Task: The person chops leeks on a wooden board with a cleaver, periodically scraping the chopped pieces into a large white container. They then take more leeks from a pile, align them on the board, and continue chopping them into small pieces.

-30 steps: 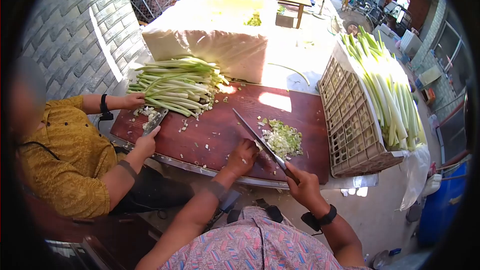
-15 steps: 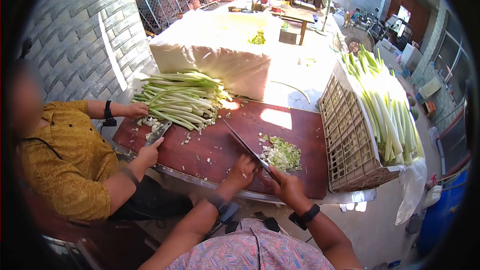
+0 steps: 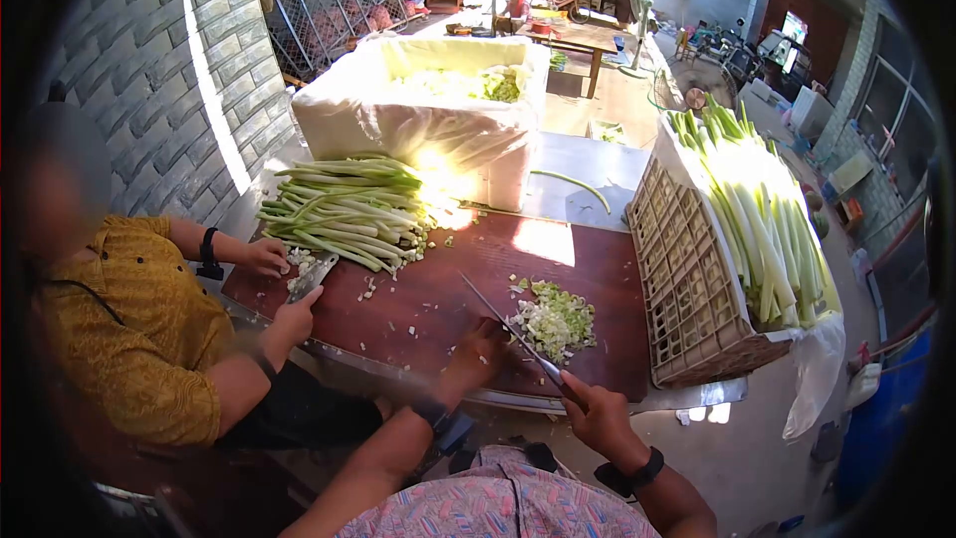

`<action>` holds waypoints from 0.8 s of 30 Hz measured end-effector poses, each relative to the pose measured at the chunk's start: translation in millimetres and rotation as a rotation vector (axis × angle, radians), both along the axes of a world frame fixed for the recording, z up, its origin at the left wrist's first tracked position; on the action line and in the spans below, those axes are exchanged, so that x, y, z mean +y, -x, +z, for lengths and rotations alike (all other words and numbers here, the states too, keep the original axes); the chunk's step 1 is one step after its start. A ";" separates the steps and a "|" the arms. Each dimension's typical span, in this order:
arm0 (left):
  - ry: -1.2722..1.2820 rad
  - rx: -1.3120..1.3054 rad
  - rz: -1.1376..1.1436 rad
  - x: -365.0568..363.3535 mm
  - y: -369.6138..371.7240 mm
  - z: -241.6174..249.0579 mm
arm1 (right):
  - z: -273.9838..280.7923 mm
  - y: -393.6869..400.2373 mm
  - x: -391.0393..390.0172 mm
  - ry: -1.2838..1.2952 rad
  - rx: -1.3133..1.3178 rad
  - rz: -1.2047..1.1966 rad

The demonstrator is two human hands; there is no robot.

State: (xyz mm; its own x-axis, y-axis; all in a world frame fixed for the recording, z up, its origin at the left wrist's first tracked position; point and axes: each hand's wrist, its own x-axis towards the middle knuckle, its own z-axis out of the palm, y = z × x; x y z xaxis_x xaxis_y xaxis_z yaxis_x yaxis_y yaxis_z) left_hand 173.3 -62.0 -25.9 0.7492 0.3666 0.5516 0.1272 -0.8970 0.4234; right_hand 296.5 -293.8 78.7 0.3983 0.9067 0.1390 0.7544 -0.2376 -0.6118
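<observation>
My right hand (image 3: 600, 420) is closed around the handle of a long knife (image 3: 517, 336). Its blade slants up and left over the dark red board (image 3: 428, 289), along the left side of a pile of chopped green onion (image 3: 556, 319). On the near side of the blade, my left hand (image 3: 476, 357) is low at the board; its fingers are dark and blurred, so what they hold, if anything, cannot be made out. A heap of long green onions (image 3: 344, 207) lies at the board's far left.
To my left, a co-worker's hand (image 3: 291, 319) holds a cleaver (image 3: 311, 277) beside chopped white bits. A lined white box (image 3: 418, 144) with chopped greens stands behind the board. At right, a plastic crate (image 3: 687, 284) is full of upright green onions (image 3: 762, 229).
My right hand and the knife have shifted right and toward me, away from my left hand. My left hand has moved slightly nearer to me. Glare on the white box has faded.
</observation>
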 end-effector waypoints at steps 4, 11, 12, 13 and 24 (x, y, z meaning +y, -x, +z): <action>0.080 -0.014 0.015 -2.4 0.9 -0.6 | 14.2 0.4 -2.6 0.058 -0.071 0.014; 0.042 0.019 0.016 -1.5 0.4 -1.7 | -24.0 -6.3 41.9 0.032 -0.056 0.059; 0.036 0.016 0.016 -1.4 -0.1 -1.4 | -23.2 -5.2 50.8 -0.007 -0.031 0.056; 0.048 0.008 0.015 -1.6 0.2 1.1 | -24.3 -5.4 56.7 -0.045 -0.004 0.053; 0.030 0.008 0.001 -2.0 0.4 2.2 | -15.8 -4.1 13.4 -0.081 0.095 -0.016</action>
State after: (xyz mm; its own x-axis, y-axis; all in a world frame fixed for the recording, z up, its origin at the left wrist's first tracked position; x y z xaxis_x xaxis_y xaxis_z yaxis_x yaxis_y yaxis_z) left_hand 173.0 -63.9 -23.7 0.7533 0.3839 0.5339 0.1320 -0.8836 0.4492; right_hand 300.7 -280.4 63.0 0.4279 0.8873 0.1721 0.6883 -0.1966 -0.6983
